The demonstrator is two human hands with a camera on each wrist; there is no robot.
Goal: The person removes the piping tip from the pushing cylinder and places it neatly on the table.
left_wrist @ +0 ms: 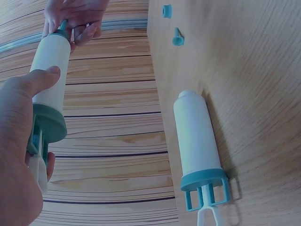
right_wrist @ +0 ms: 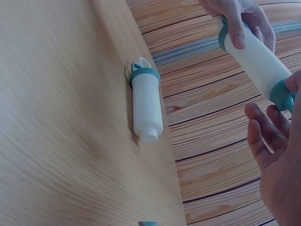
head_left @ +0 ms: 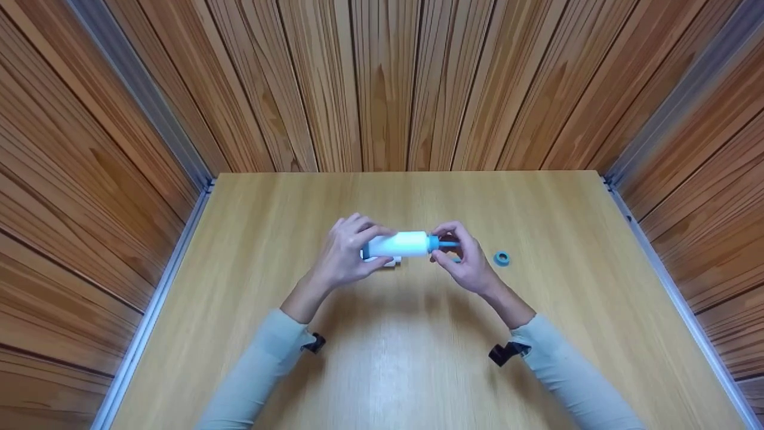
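A white-barrelled icing syringe with teal ends is held level above the table. My left hand grips its handle end, thumb along the barrel; the white plunger handle shows by the palm in the left wrist view. At the other end, my right hand pinches the teal collar of the nozzle between thumb and fingers, its other fingers loosely bent. A second icing syringe, without a nozzle on its tip, lies on the table below, mostly hidden by my left hand in the head view.
A loose teal nozzle and a teal ring lie on the wooden table toward the right. Wood-panelled walls stand behind and at both sides, with metal rails along the table's sides.
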